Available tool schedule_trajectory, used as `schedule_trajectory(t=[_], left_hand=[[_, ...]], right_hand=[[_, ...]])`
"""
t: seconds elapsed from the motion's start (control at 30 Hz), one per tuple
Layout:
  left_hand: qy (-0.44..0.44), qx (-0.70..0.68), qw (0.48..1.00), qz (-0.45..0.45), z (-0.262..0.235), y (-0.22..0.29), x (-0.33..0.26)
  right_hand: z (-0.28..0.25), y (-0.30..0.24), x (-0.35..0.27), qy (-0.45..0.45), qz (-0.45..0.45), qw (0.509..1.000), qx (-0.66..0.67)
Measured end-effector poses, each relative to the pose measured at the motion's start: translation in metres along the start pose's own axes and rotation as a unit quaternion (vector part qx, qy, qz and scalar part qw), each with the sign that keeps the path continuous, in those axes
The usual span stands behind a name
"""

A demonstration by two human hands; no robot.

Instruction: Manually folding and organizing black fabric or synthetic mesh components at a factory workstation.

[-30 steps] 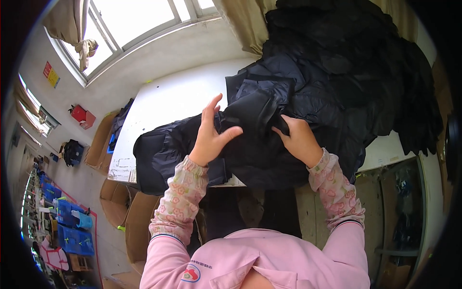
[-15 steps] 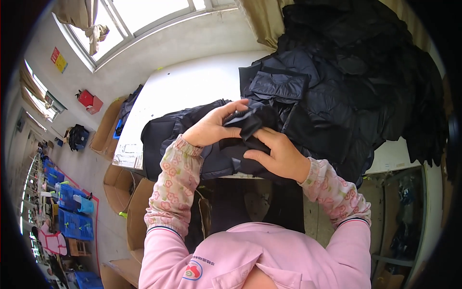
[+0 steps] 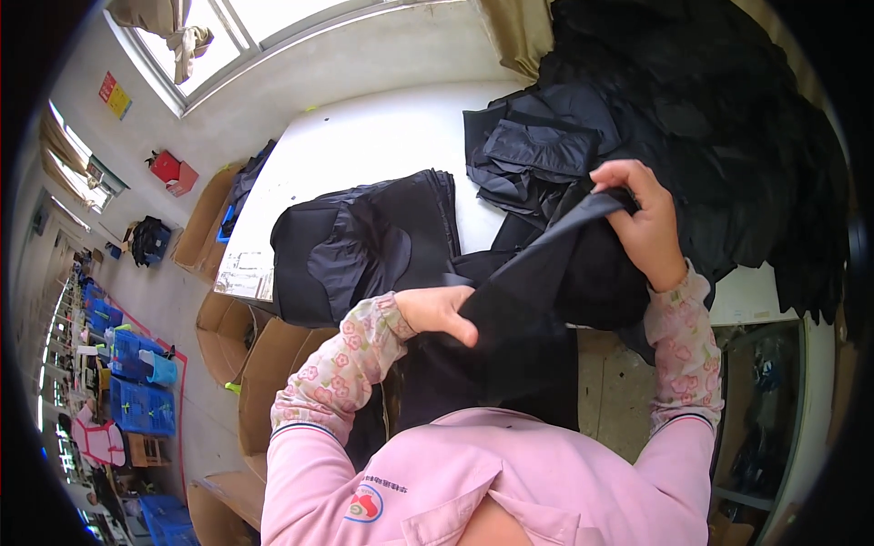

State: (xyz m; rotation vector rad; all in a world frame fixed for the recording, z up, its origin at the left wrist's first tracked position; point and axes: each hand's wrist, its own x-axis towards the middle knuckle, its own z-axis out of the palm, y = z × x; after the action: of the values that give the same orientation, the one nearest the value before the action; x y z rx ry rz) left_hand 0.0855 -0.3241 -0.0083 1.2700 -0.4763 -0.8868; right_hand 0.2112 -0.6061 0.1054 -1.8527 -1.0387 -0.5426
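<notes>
A black fabric piece [image 3: 514,309] is stretched between my two hands over the table's front edge. My right hand [image 3: 643,218] pinches its upper right corner, thumb in front of the cloth. My left hand [image 3: 439,311] grips its left edge, with the thumb on the near side and the other fingers mostly hidden. To the left lies a neat stack of black fabric pieces [image 3: 364,246], the top one with a shinier rounded panel. Behind my hands, folded dark pieces [image 3: 537,150] rest on the table.
A large heap of black garments [image 3: 701,118] covers the right side of the white table [image 3: 373,123]. Open cardboard boxes [image 3: 282,382] stand on the floor at the left. Farther left are blue crates [image 3: 141,405]. A window [image 3: 246,36] is beyond the table.
My hands have moved apart: the right one up and to the right, the left one down toward me. The bunched black cloth is now spread out, and the stack at left is uncovered.
</notes>
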Motion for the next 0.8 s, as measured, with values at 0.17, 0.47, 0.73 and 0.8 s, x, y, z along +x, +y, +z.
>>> schedule_trajectory(t=[0.17,0.47,0.73,0.8], left_hand=[[0.073,-0.072,0.994,0.044,0.039,0.029,0.012],[0.240,-0.076,0.948,0.194,0.037,0.039,0.015],[0.271,-0.220,0.894,0.281,0.031,0.045,0.037],[0.283,-0.232,0.868,0.335,0.023,0.037,0.031]], right_hand=[[0.056,0.044,-0.015,-0.222,-0.096,0.946,-0.214],[0.004,-0.059,0.002,-0.011,0.001,1.000,0.025],[0.043,-0.054,-0.024,-0.093,-0.013,0.995,0.034],[0.035,-0.051,-0.021,-0.105,-0.009,0.993,0.052]])
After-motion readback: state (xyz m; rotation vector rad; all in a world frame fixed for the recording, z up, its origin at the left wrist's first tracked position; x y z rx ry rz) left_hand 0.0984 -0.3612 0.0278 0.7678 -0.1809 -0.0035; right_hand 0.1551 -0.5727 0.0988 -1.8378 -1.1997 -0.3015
